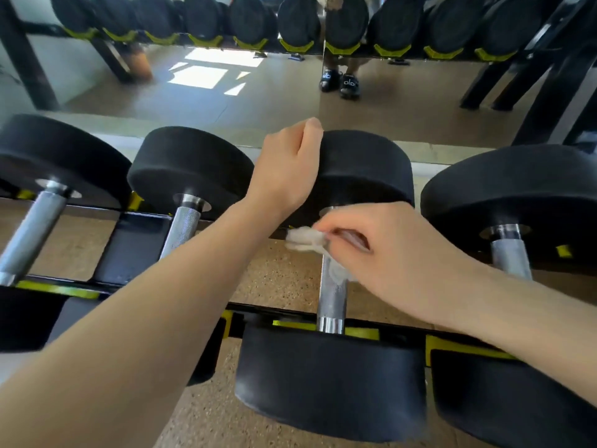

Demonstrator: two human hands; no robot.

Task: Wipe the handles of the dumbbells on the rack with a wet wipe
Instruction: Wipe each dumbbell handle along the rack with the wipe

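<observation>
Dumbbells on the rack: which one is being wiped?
The third dumbbell from the left: left hand rests on its far head, right hand holds the wet wipe at its handle.

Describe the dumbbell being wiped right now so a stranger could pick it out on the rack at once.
Start at the floor mirror behind the rack; four dumbbells lie before it. The dumbbell being wiped is third from the left. It alone has the left hand resting on its far head and the right hand holding a white wet wipe at its handle.

Black round-headed dumbbells (332, 376) with knurled steel handles (332, 294) lie side by side across the rack (135, 244). A crumpled white wet wipe (303, 239) sits against one handle's far end.
</observation>
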